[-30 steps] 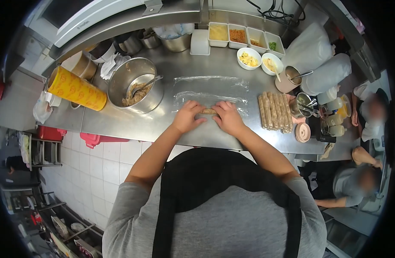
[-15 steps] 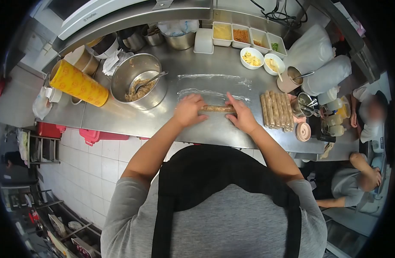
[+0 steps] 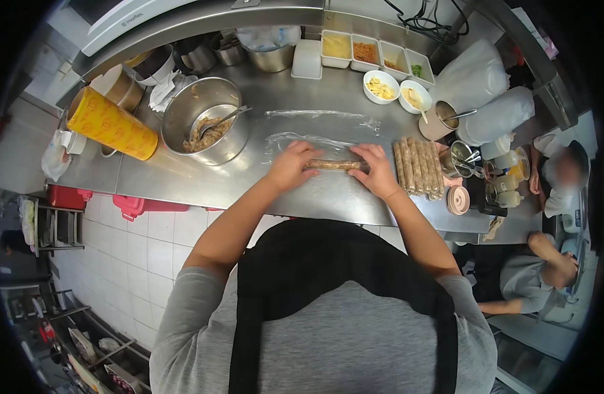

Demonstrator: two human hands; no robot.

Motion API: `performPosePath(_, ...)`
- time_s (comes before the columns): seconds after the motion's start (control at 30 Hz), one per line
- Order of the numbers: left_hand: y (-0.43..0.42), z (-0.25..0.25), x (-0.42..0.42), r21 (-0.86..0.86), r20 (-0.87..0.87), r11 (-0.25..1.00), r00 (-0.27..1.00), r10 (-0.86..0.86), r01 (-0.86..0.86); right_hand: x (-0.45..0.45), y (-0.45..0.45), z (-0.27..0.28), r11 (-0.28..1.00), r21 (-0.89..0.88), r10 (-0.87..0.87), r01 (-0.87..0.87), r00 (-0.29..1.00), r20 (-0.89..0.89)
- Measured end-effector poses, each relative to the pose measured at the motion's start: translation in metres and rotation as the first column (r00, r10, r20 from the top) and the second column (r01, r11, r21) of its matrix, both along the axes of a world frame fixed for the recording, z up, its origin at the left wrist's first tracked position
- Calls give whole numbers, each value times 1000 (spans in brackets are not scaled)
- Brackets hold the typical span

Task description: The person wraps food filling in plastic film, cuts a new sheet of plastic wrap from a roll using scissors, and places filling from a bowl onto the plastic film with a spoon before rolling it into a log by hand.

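Note:
A brown, sausage-shaped roll of filling in clear plastic wrap (image 3: pixel 335 165) lies crosswise on the steel counter in front of me. My left hand (image 3: pixel 291 167) grips its left end, thumb on the near side and fingers over the far side. At the other end, my right hand (image 3: pixel 376 172) holds it between thumb and bent fingers. Just beyond the roll, a sheet of clear plastic wrap (image 3: pixel 323 125) is spread flat, its far edge crinkled. Several finished wrapped rolls (image 3: pixel 417 167) are lined up side by side to the right of my right hand.
A steel pot (image 3: pixel 231 146) with brown filling and a spoon stands at left, near a yellow patterned cylinder (image 3: pixel 112 123). Along the back are topping trays (image 3: pixel 336 63) and two white bowls (image 3: pixel 380 100). Utensil containers (image 3: pixel 454 172) and bottles stand right. Two people (image 3: pixel 532 276) are at far right.
My right hand's fingers, stretched upward before, now bend over the roll's right end. My left hand keeps nearly the same place. The whole view has shifted slightly.

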State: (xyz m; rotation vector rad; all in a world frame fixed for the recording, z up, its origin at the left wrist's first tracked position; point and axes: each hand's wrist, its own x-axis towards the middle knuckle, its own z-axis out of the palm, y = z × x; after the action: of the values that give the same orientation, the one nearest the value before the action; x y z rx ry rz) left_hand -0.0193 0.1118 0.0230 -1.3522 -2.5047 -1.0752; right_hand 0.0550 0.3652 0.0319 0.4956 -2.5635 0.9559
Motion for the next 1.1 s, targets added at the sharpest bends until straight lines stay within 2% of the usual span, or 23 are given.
performPosePath(0.13,-9,-4,-2,-37,19,999,1000,10,-9,-4,-6,-15,992,84,86,-93,993,75)
performPosePath(0.23,-11,-10,-5,-42,13,999,1000,24,-24,-4,-9,-22,994,72,73,-79,994,85)
performPosePath(0.33,-15,-14,-8,-36,-23,999,1000,20,-20,-3,-16,-12,981,196,11,-13,1000,12)
performPosePath(0.47,-14,-18,-16,47,-80,999,997,15,-11,-5,-33,-15,956,292,45,-8,992,-121)
performPosePath(0.53,-11,-15,-20,38,-133,996,987,89,-84,-12,-35,-17,941,332,-5,60,986,-164)
performPosePath(0.67,-2,0,-18,11,-109,976,970,219,-219,-17,-43,-23,944,324,-12,67,986,-169)
performPosePath(0.77,-5,0,-15,-36,-237,988,961,141,-153,-28,-42,-22,949,308,-23,59,992,-120)
performPosePath(0.97,6,-9,-28,-48,-181,957,945,273,-286,-35,-38,-18,960,275,-8,50,989,-150)
performPosePath(1.1,8,-1,-31,-1,-225,970,945,238,-245,-54,-32,-20,957,284,-26,61,992,-126)
